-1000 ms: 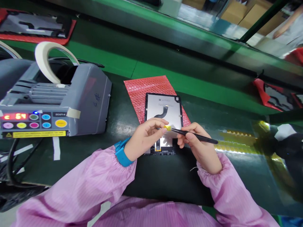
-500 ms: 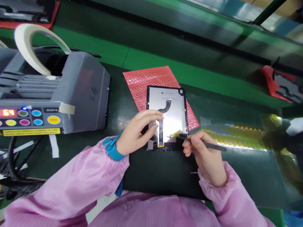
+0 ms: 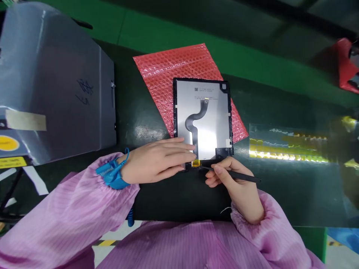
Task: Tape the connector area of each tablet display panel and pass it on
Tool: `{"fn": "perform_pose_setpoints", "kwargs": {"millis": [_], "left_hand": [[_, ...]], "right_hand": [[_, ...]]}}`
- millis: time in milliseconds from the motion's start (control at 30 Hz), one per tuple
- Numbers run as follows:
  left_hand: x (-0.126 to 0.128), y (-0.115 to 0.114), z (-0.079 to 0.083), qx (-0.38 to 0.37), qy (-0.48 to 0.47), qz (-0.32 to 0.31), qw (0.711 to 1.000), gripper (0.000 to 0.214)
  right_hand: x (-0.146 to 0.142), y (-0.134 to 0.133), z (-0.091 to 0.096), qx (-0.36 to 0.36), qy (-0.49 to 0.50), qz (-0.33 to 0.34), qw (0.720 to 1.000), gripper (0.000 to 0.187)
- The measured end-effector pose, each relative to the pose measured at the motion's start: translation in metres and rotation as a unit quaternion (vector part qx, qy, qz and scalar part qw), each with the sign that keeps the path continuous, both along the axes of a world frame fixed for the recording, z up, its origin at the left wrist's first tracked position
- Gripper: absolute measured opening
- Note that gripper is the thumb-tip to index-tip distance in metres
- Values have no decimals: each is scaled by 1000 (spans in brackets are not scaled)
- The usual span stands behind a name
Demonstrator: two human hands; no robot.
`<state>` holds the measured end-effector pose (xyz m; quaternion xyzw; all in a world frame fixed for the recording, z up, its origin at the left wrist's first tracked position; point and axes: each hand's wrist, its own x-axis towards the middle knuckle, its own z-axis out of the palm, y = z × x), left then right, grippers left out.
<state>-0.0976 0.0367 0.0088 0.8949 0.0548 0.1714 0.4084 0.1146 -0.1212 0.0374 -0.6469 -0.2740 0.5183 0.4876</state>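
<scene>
A tablet display panel (image 3: 213, 116) lies face down on a red bubble-wrap sheet (image 3: 171, 71), with a black flex cable (image 3: 198, 119) curving down its silver back. My left hand (image 3: 159, 160) lies flat with fingers stretched out, pressing the panel's lower left edge beside the cable's end. My right hand (image 3: 232, 179) pinches black tweezers (image 3: 238, 175). Their tip touches a small yellow tape piece (image 3: 196, 163) at the cable's lower end. A blue wrist strap (image 3: 112, 173) circles my left wrist.
A grey tape dispenser machine (image 3: 56, 86) stands at the left. A clear sheet carrying yellow tape strips (image 3: 288, 149) lies to the right of the panel. A red-edged tray (image 3: 347, 63) sits at the far right. The dark mat (image 3: 179, 198) covers the table's near edge.
The view has tilted down and closer. My left hand has flattened onto the panel's lower edge. The tweezers and yellow tape have gone from above the panel to the cable's lower end.
</scene>
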Motion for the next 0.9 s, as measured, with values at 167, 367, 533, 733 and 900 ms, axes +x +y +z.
{"fn": "perform_pose_setpoints", "kwargs": {"millis": [167,367,533,733,900], "left_hand": [[1,-1,0,12,6,-3,1000,34],[0,-1,0,5,-9,0,1000,36],[-1,-1,0,4,-2,-2,1000,36],[1,1,3,-1,15,-13,1000,37],[4,0,3,13,16,-25,999,33]], "right_hand": [[-1,0,-1,0,-7,7,1000,29],[-1,-1,-1,-3,-20,8,1000,29],[-1,0,0,6,-12,14,1000,26],[0,0,-2,-12,-14,15,1000,27],[-1,0,0,-16,-17,14,1000,30]]}}
